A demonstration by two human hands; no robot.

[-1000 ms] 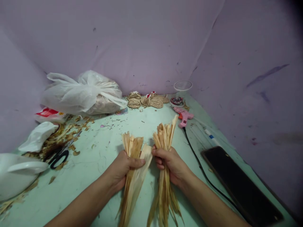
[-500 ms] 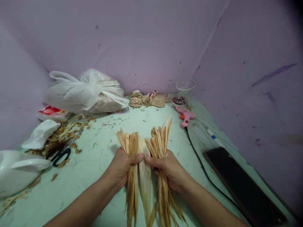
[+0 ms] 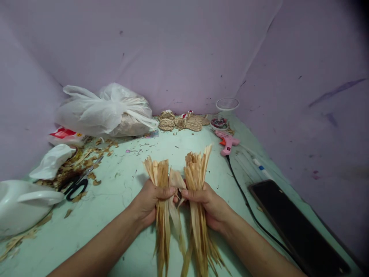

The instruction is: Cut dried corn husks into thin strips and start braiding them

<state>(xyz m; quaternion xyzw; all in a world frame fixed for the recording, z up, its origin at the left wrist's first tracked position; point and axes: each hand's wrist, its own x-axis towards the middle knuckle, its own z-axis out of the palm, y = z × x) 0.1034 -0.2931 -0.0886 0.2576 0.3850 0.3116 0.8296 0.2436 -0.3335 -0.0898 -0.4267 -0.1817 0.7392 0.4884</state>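
Note:
My left hand (image 3: pixel 154 200) is closed round a bundle of dry, straw-coloured husk strips (image 3: pixel 162 227) that look like corn husk. A second, thicker bundle of husk strips (image 3: pixel 197 173) is in the grip of my right hand (image 3: pixel 206 202). Between the two bundles, both thumbs and fingertips pinch one wide, pale husk leaf (image 3: pixel 176 179). A split gapes in that leaf between my thumbs, and its lower end hangs down over the table. Fingers behind the bundles are mostly hidden.
On the pale green table (image 3: pixel 132 250) lie black-handled scissors (image 3: pixel 76 188), husk scraps (image 3: pixel 82 157) and a white plastic bag (image 3: pixel 109 111). A pink glue gun (image 3: pixel 227 141) with its cord, a dark phone (image 3: pixel 296 227) and woven pieces (image 3: pixel 187 122) are also around.
The wide leaf, whole before, has torn open between my thumbs. My right hand and its bundle have shifted slightly right, away from the left.

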